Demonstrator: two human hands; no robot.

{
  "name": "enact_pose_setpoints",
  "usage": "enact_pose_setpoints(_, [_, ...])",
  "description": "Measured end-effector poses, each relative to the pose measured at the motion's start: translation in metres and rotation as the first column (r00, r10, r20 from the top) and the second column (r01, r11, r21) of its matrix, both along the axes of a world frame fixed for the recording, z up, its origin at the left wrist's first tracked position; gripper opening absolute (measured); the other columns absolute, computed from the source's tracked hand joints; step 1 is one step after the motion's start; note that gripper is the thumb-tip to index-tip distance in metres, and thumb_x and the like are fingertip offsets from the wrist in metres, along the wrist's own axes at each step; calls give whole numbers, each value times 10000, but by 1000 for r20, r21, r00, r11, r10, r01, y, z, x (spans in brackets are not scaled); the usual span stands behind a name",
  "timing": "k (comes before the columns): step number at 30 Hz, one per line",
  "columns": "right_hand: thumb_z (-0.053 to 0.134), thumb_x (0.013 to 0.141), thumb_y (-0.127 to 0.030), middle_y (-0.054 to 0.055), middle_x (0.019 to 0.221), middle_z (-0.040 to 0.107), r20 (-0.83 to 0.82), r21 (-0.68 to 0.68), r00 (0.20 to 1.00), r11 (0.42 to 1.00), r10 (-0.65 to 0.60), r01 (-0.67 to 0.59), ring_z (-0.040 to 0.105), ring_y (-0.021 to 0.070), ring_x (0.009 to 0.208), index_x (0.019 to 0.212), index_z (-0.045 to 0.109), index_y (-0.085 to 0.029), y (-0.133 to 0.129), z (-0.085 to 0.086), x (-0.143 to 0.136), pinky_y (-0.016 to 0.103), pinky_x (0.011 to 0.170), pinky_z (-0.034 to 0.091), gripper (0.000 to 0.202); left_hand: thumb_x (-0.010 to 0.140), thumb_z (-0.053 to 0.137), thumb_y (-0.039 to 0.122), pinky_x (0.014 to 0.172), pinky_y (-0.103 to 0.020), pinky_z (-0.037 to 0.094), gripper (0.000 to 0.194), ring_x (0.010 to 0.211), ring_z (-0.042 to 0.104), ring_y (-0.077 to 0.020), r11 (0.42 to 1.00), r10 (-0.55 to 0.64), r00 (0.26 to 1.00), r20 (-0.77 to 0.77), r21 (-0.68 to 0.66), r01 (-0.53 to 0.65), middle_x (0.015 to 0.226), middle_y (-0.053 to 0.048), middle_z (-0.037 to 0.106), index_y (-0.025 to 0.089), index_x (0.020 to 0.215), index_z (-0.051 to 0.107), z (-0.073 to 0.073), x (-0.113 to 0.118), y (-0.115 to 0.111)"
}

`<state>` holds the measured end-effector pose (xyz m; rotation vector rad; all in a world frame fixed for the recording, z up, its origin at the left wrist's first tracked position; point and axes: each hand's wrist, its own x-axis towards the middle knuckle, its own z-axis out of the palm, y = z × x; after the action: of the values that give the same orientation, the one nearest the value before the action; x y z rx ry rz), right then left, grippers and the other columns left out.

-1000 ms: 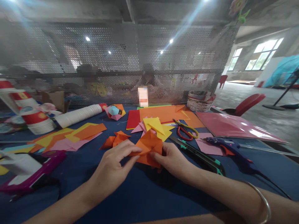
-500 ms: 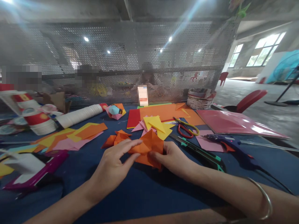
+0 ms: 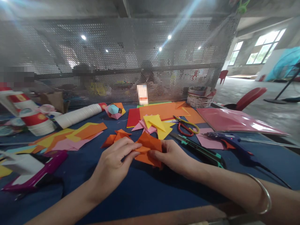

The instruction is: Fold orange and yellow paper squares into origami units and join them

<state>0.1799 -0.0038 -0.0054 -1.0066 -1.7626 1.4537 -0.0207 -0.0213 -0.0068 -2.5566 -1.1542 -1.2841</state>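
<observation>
Between my hands, above the blue tabletop (image 3: 131, 193), is a folded piece of orange paper (image 3: 150, 145). My left hand (image 3: 119, 156) pinches its left edge between thumb and fingers. On the other side my right hand (image 3: 173, 156) grips the paper, thumb on the near face and fingers behind it. Just beyond my left hand lie folded orange paper pieces (image 3: 117, 136). Yellow and pink folded papers (image 3: 154, 125) lie behind the held paper. To the right of my right hand is a black and green utility knife (image 3: 199, 149).
Scissors (image 3: 186, 126) and a blue glue gun (image 3: 234, 143) lie at right, near a pink glossy sheet (image 3: 239, 120). Stacked paper cups (image 3: 81, 115), coloured strips (image 3: 77, 136) and a purple tool (image 3: 39, 175) occupy the left. A perforated metal screen (image 3: 131, 53) stands behind, with people beyond it.
My left fingers have closed together on the paper's left edge, and the paper has become narrower and flatter there. My right hand keeps its grip. The view has shifted slightly.
</observation>
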Motion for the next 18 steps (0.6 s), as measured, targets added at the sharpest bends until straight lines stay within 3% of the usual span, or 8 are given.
enact_pose_setpoints(11, [533,841,-345,-40,614,493,-15,18,1000,1000,6,-5,440,66,469,728,546,-177,1,-3,1,170,444,421,203,901,546,123,682,-187,452,181,755,583,-93,999,-40,999,18,-33,41,832,11,588,220,950,691,5,3,-2])
enact_pose_setpoints(18, [540,820,-265,-39,565,508,33,31,999,999,-20,19,452,67,449,656,531,-174,-1,1,1,166,436,406,187,909,533,152,660,-208,452,167,746,574,-108,996,-49,999,17,-69,50,826,9,567,239,906,676,6,3,-2])
